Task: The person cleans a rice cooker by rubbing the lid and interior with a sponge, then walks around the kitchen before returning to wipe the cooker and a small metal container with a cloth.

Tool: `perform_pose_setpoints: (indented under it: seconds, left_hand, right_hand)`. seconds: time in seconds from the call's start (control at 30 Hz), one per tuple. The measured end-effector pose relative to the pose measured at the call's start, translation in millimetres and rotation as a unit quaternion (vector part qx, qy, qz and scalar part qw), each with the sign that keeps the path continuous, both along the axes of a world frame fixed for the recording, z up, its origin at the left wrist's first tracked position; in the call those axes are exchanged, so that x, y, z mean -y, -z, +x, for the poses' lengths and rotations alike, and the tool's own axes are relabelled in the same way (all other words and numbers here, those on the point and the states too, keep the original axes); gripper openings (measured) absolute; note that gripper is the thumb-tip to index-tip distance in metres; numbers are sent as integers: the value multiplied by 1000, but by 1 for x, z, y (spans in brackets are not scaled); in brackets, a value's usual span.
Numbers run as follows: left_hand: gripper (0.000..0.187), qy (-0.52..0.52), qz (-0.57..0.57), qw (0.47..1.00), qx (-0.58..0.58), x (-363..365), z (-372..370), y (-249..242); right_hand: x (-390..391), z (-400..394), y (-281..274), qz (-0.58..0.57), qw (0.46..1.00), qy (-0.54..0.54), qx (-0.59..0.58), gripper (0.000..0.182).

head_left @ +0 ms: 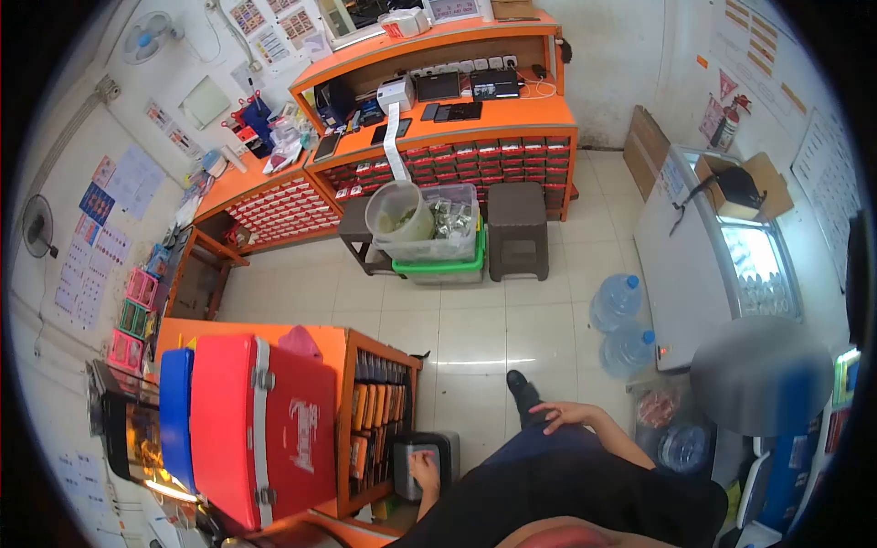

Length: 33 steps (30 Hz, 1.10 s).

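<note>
My left hand [424, 469] hangs low beside my body, in front of a dark and silver bin [446, 445] at the end of the orange shelf unit. Its fingers are curled in, and nothing shows in them. My right hand [561, 416] rests over my dark blue trousers near the thigh, its fingers spread and holding nothing. Below it a black shoe [523, 385] stands on the tiled floor.
A red cool box [247, 420] and a blue box [176, 416] stand on the orange unit [343, 342] at left. Ahead are stools [518, 219], plastic tubs [448, 247] and an orange counter [512, 114]. Water bottles [626, 352] and a chest freezer [685, 256] stand right.
</note>
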<state>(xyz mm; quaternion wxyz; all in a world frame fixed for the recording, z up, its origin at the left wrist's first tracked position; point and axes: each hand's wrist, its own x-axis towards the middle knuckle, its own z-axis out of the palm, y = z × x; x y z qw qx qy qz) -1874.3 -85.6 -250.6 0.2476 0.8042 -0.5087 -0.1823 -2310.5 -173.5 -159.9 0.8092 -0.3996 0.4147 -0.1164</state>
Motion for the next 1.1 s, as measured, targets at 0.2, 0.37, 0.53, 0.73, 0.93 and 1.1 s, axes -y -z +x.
perform_pose_setpoints:
  seconds: [0.2, 0.37, 0.53, 0.73, 0.93, 1.1]
  left_hand:
    - [17, -42, 176, 935, -305, 174, -15, 63]
    - [21, -25, 177, 963, -204, 261, -33, 45]
    - [26, -25, 216, 961, -168, 322, 29, 94]
    - [24, -52, 216, 924, -310, 525, 89, 123]
    - [25, -52, 207, 894, -393, 727, 90, 53]
    - [26, 8, 78, 934, -349, 826, 35, -13]
  right_hand:
    - [205, -42, 141, -311, 830, -18, -462, 52]
    - [349, -81, 147, -204, 889, -20, -409, 38]
    - [426, -98, 224, -19, 851, 13, -524, 21]
    - [509, -25, 242, -157, 827, -24, -539, 30]
    - [661, -21, 142, -142, 802, 213, -540, 62]
    - [843, -121, 109, -279, 675, 366, -576, 66]
